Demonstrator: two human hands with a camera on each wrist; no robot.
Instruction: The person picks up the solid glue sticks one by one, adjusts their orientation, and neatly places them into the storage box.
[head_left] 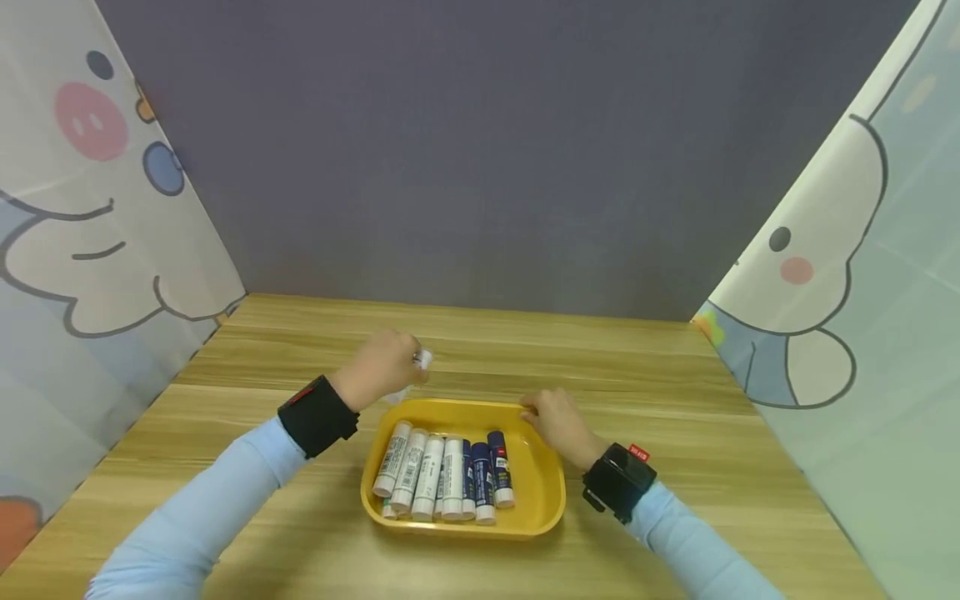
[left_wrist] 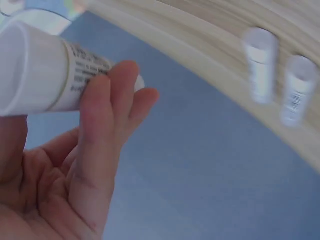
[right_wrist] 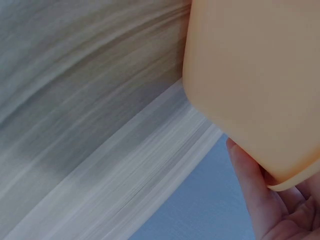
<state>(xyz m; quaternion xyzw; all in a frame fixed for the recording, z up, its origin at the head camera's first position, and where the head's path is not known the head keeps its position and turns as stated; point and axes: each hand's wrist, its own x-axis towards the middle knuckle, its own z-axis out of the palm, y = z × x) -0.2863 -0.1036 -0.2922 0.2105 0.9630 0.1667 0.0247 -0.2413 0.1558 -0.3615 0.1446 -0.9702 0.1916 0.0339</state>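
Note:
In the left wrist view, my left hand (left_wrist: 100, 145) holds a white glue stick (left_wrist: 60, 75) with printed text between fingers and thumb. Seen from the head, that left hand (head_left: 386, 362) is raised beyond the far left corner of the yellow tray (head_left: 536, 521). White glue sticks (head_left: 429, 479) and dark blue ones (head_left: 482, 483) lie side by side in the tray, mostly toward its left and middle. My right hand (head_left: 558, 425) grips the tray's far right corner; the right wrist view shows its fingers (right_wrist: 252, 185) at the rim from outside.
Two more white glue sticks (left_wrist: 261, 65) are on the wooden table (head_left: 637, 367), seen in the left wrist view. A grey-blue wall (head_left: 465, 150) rises behind the table. Cartoon-printed curtains (head_left: 862, 233) hang along both sides.

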